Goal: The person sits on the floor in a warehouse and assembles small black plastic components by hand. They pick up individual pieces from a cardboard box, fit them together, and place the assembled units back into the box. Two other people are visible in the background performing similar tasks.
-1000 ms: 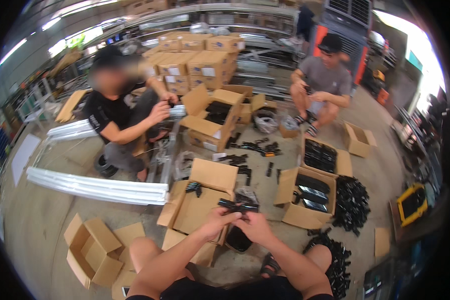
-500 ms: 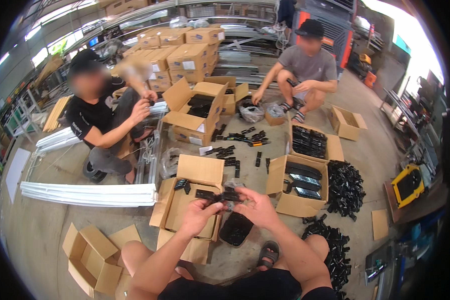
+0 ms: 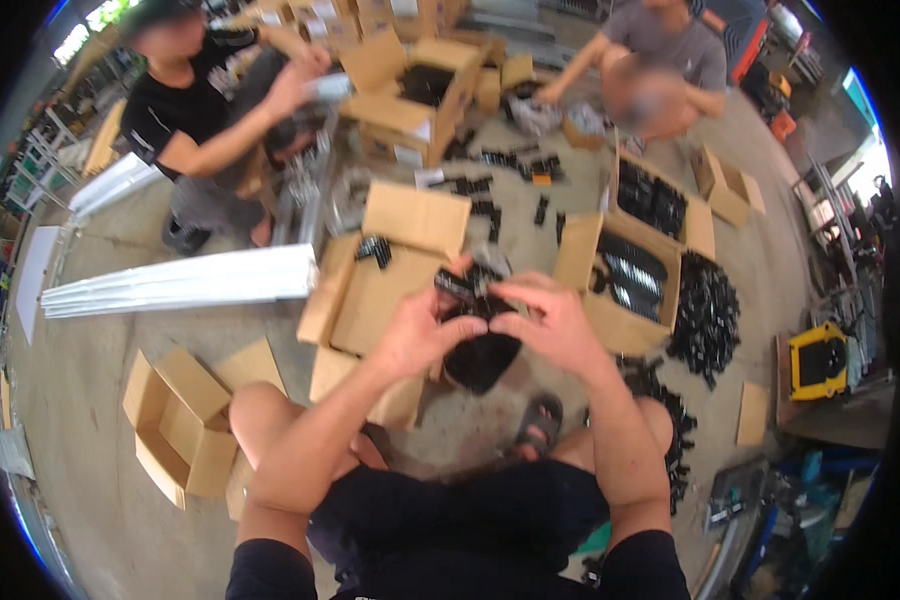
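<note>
At the far left of the frame an empty cardboard box (image 3: 175, 425) lies open on the floor, with long white metal strips (image 3: 185, 282) above it. Moving right, my left hand (image 3: 420, 335) is closed around the left end of a small black plastic part (image 3: 467, 290), thumb and fingers pinching it. The part sits at frame centre, above an open flat box (image 3: 375, 300) and a dark bag (image 3: 480, 358) just below my hands. Its long axis runs roughly left to right, tilted slightly down toward the right. My right hand (image 3: 550, 320) clamps its other end, fingers curled over the top. To do this well, I judge I should keep both ends gripped firmly and square, pressing evenly along that axis. Further right, boxes of black parts (image 3: 635, 280) and a loose heap (image 3: 708, 318) lie on the floor.
</note>
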### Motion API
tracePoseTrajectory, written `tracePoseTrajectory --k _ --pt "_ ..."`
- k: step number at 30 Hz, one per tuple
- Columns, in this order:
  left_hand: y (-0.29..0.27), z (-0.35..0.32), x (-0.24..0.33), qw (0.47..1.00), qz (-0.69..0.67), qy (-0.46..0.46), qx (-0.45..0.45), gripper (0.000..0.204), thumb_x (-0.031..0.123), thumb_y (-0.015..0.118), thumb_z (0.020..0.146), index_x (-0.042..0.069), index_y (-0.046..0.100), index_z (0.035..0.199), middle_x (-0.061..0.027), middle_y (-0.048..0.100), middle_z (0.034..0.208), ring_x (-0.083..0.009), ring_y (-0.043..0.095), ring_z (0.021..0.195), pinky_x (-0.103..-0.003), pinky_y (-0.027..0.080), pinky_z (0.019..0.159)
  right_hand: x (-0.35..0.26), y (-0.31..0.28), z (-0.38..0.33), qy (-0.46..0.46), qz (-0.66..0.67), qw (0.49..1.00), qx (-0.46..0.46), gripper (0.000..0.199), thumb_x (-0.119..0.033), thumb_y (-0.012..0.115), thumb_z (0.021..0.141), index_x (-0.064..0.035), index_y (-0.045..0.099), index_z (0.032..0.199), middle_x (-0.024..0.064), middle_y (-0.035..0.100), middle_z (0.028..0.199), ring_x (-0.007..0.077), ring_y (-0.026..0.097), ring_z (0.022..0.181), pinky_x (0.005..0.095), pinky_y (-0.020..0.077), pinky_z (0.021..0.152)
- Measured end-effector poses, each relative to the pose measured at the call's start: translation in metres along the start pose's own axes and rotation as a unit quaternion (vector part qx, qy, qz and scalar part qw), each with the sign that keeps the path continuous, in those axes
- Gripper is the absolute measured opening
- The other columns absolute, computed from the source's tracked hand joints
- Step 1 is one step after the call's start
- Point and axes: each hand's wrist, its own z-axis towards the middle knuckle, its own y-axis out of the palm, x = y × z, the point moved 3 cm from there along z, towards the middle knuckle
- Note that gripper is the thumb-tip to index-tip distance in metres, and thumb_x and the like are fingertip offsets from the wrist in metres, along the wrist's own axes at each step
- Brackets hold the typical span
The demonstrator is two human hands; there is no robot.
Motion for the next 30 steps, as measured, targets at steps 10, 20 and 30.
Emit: tracePoseTrajectory --k 10,20,30 --pt "0.001 -0.005 0.019 0.989 -0.016 -0.079 -0.123 0.1 -0.001 0.079 0.086 0.01 0.017 0.164 -0.0116 0.072 0.115 -0.0112 0.065 0.102 -0.029 0.053 0.092 0.013 0.025 -0.017 0.12 0.203 0.97 -0.054 0.033 -0.013 0.077 0.091 0.0069 0.068 0.116 0.0034 0.067 0.104 0.0056 0.057 0.083 0.0226 0.0469 0.071" --pt "-0.013 0.0 0.008 0.998 0.018 -0.06 -0.019 0.045 0.003 0.08 0.087 -0.007 0.064 0.128 -0.0103 0.074 0.112 -0.0108 0.067 0.1 -0.028 0.055 0.091 0.029 0.037 -0.009 0.088 0.223 0.97 0.043 0.038 -0.012 0.076 0.093 0.0076 0.065 0.123 0.0068 0.066 0.112 0.0103 0.063 0.096 0.0244 0.0515 0.082" --pt "-0.015 -0.008 0.0 0.999 0.044 -0.026 0.001 0.04 0.004 0.078 0.089 -0.006 0.064 0.126 -0.0086 0.074 0.112 -0.0076 0.065 0.096 -0.026 0.055 0.085 0.024 0.04 -0.01 0.053 0.184 0.98 0.046 0.042 -0.012 0.08 0.09 0.0069 0.065 0.124 0.0096 0.066 0.108 0.0137 0.063 0.096 0.028 0.0514 0.085"
